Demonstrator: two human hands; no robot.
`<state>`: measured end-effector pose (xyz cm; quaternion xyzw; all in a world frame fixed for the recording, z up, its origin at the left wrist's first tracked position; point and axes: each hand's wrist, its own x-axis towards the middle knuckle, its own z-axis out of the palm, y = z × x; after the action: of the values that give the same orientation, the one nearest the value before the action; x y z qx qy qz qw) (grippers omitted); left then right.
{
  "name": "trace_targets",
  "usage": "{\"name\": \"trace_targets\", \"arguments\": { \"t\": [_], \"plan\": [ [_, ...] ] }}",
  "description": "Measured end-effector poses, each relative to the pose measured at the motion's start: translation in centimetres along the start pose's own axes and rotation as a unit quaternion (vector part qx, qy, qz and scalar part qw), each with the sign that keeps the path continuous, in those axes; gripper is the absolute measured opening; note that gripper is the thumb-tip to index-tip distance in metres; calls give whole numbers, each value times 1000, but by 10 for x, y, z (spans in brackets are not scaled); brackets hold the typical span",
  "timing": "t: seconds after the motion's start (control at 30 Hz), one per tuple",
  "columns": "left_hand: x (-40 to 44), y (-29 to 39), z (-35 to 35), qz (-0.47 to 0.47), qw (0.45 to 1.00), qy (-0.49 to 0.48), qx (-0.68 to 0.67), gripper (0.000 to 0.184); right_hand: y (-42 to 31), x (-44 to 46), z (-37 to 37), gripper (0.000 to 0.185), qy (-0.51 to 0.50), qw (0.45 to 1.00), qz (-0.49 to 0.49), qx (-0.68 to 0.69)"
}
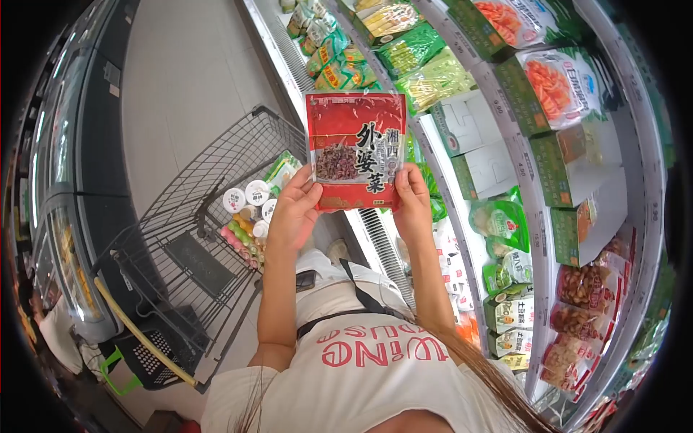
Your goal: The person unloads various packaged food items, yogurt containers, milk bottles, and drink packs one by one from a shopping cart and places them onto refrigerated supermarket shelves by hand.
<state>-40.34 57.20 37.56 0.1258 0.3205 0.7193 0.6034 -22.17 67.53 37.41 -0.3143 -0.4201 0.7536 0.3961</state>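
A red food packet (pixel 339 119) with black and white Chinese characters and a picture of dark chopped vegetables is held up in front of me, its printed face toward the camera. My left hand (pixel 296 206) pinches its lower left edge, thumb on the front. On the lower right edge, my right hand (pixel 413 198) grips it the same way. The fingers behind the packet are hidden. To the left of my left hand stands a wire shopping cart (pixel 206 173). Beyond my right hand are refrigerated shelves of packaged food.
Inside the cart are white-lidded tubs (pixel 257 193) and colourful packs (pixel 245 242). Shelves at right hold bagged vegetables (pixel 440 79), green boxes (pixel 480 155) and red snack bags (pixel 581 285). Glass-fronted freezers (pixel 72 245) line the left side of the tiled aisle (pixel 173 65).
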Motion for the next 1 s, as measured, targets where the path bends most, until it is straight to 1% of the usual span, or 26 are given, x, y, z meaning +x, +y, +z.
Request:
{"name": "trace_targets", "arguments": {
  "t": [0.13,0.23,0.27,0.3,0.33,0.37,0.4,0.43,0.47,0.53,0.57,0.6,0.67,0.7,0.73,0.8,0.87,0.9,0.93,0.97,1.0],
  "plan": [
    [3,-21,44,-13,998,-65,8,41,-43,-31,-22,17,32,995,-83,49],
    [1,-22,75,-14,992,-127,13,37,-74,-53,-20,21,68,991,-113,38],
    [2,-21,81,-19,991,-130,12,38,-80,-57,-19,22,80,989,-121,37],
    [2,-20,88,-21,991,-132,13,40,-82,-61,-29,24,69,989,-129,19],
    [0,-19,98,-24,990,-137,12,41,-91,-65,-24,25,77,985,-154,-7],
    [-3,-15,112,0,986,-158,47,40,-99,-72,-22,23,80,985,-153,-23],
    [-3,-14,124,27,983,-149,105,40,-108,-79,-21,22,91,981,-164,-43],
    [-4,-11,135,72,964,-152,205,42,-116,-86,-21,20,88,974,-196,-73],
    [-4,-10,147,107,950,-171,240,44,-125,-90,-22,18,87,964,-229,-107],
    [-2,-10,164,141,931,-180,286,48,-144,-102,-24,19,89,948,-272,-137],
    [2,-10,177,169,920,-202,289,48,-156,-109,-26,17,121,932,-283,-193],
    [4,-10,188,198,910,-215,292,49,-172,-118,-24,17,167,887,-323,-284],
    [13,-11,211,236,895,-253,282,49,-210,-139,-13,16,243,774,-373,-450],
    [19,-12,226,256,887,-268,275,50,-226,-148,-10,18,274,722,-407,-487],
    [17,-7,253,281,874,-299,261,48,-243,-157,-4,20,302,699,-433,-482],
    [16,2,310,327,844,-349,242,44,-279,-172,-5,19,350,623,-494,-495],
    [18,5,370,370,819,-382,213,36,-322,-178,-13,16,357,590,-586,-426],
    [22,2,403,390,804,-419,162,35,-348,-186,-12,14,379,514,-617,-460],
    [27,0,433,405,789,-443,127,36,-370,-192,-12,12,401,493,-621,-459],
    [22,1,461,395,784,-466,110,33,-391,-197,-19,10,404,460,-642,-462],
    [22,0,487,434,760,-468,118,29,-409,-203,-25,12,428,440,-642,-459]
  ]
}}
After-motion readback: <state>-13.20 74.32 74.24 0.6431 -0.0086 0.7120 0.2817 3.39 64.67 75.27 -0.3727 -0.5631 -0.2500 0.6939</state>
